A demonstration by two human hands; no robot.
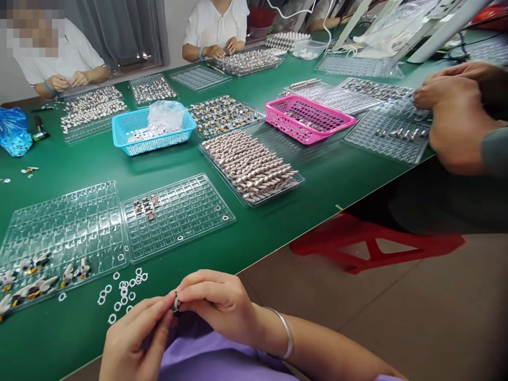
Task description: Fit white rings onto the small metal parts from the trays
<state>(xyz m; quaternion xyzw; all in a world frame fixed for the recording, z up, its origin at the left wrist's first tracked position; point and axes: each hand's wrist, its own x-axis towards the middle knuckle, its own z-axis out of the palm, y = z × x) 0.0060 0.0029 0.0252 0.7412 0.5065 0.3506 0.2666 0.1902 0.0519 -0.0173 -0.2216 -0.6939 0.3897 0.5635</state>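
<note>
Purple cloth [222,357] lies nearest, below the wearer's two hands, which meet just off the near edge of the table [79,164]. Left hand [135,336] and right hand [226,307] pinch one small part [177,302] between their fingertips, the left from its left side, the right from its right, so neither is clearly nearer to it. Its long axis seems to run roughly upright, though the part is so small and so covered by fingers that I cannot be sure. The right wrist wears a bangle [289,336].

Just beyond the left hand, forward and to the left of the part, loose white rings [124,288] lie scattered on the table; the left hand is clearly the closer one to them. Past the rings, two clear trays stand side by side: the left tray [67,217] has earbud pieces [47,284] along its near edge, the right tray [194,211] a few dark parts [150,207] toward its far left.

Farther off sit a tray of pale sticks [250,166], a blue basket [159,143] and a pink basket [296,124]. A co-worker's hands [456,116] are busy at the right, and two people in white tops [216,24] work along the far side.
</note>
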